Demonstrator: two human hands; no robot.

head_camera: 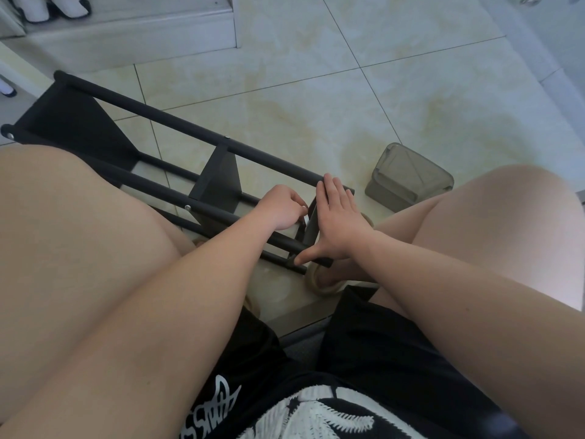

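A black metal rack frame [177, 122] of long tubes and flat panels lies across the tiled floor between my knees. My right hand [335, 223] lies flat with straight fingers against the frame's near end panel, thumb stretched out along a lower tube. My left hand [281, 209] sits just left of that panel with its fingers curled, pinching something small at the panel's inner face; what it pinches is hidden by the fingers.
A translucent grey plastic box [408, 177] stands on the floor to the right of the frame. A beige slipper [323, 285] is under my right wrist. White shoes [53, 7] sit on a low shelf at the far left. My bare knees flank the frame.
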